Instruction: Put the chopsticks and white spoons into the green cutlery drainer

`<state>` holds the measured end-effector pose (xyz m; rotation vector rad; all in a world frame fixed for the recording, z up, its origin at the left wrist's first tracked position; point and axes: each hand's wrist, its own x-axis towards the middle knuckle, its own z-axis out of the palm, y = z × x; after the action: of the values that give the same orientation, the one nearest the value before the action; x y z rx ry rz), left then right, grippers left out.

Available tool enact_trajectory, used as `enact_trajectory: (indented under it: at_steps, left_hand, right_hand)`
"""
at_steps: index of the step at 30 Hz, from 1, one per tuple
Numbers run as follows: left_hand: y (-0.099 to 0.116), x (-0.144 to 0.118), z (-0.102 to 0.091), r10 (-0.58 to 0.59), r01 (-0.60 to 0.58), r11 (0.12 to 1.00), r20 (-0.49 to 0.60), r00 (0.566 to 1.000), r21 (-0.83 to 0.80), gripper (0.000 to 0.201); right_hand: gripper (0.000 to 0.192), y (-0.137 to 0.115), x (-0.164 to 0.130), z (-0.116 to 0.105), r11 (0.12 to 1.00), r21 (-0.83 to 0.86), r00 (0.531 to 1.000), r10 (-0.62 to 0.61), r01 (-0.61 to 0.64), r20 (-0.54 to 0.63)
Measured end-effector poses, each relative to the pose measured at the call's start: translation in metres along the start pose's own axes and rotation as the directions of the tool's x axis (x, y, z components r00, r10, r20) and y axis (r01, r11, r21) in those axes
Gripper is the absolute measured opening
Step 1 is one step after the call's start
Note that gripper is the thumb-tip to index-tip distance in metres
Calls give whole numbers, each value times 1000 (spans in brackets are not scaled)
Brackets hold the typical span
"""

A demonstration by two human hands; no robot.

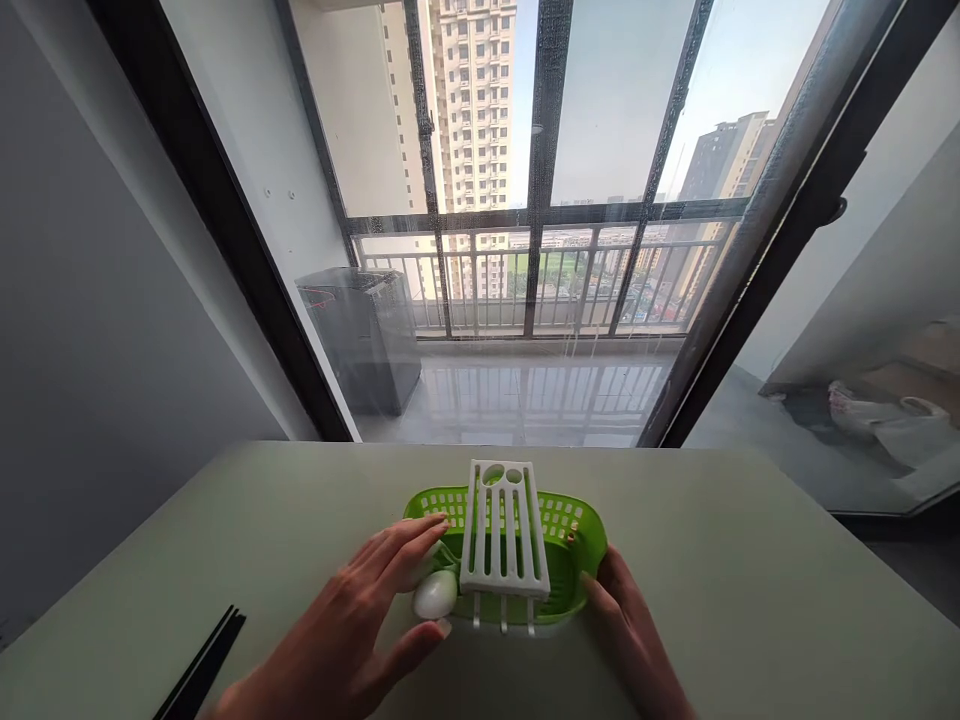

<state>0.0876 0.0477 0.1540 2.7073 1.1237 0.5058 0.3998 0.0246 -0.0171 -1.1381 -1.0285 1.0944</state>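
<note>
A green plastic basket (559,585) with pierced walls sits on the table in front of me. A white slotted rack (502,575) lies across its middle, with two round holes at the far end and small hooks at the near end. My right hand (619,610) grips the basket's right end, thumb on the near side. At the left end, my left hand (382,580) has its fingers stretched and its thumb apart. Between that thumb and fingers is a smooth white rounded piece (435,596) at the basket's side; whether the hand touches it, I cannot tell.
Black chopsticks (201,665) lie at the table's lower left. The pale table (697,540) ends at a glass door, its dark frame (750,300) rising on the right. Beyond the glass stands a dark grey cabinet-like box (367,340) on a tiled balcony.
</note>
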Motion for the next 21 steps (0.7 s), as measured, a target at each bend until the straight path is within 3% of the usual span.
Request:
enact_trajectory:
  at_steps: [4, 7, 13, 17, 21]
  left_hand:
    - [-2, 7, 8, 72, -69, 997, -74, 995, 41, 64]
    - [-4, 16, 13, 126, -122, 992, -130, 983, 45, 46]
    - [-7, 39, 19, 343, -337, 939, -222, 913, 63, 11]
    - [-14, 46, 19, 434, -424, 901, -182, 882, 93, 12]
    - [-26, 46, 21, 505, -498, 862, -215, 836, 91, 15]
  right_hand:
    - [57, 2, 0, -1, 1000, 15, 1000, 7, -7, 1]
    - [55, 2, -1, -1, 1000, 6, 1000, 8, -8, -10]
    - [53, 0, -1, -1, 1000, -4, 1000, 11, -11, 8]
    - [53, -1, 0, 0, 1000, -4, 1000, 22, -22, 11]
    - [52, -4, -2, 1, 1000, -8, 1000, 23, -23, 6]
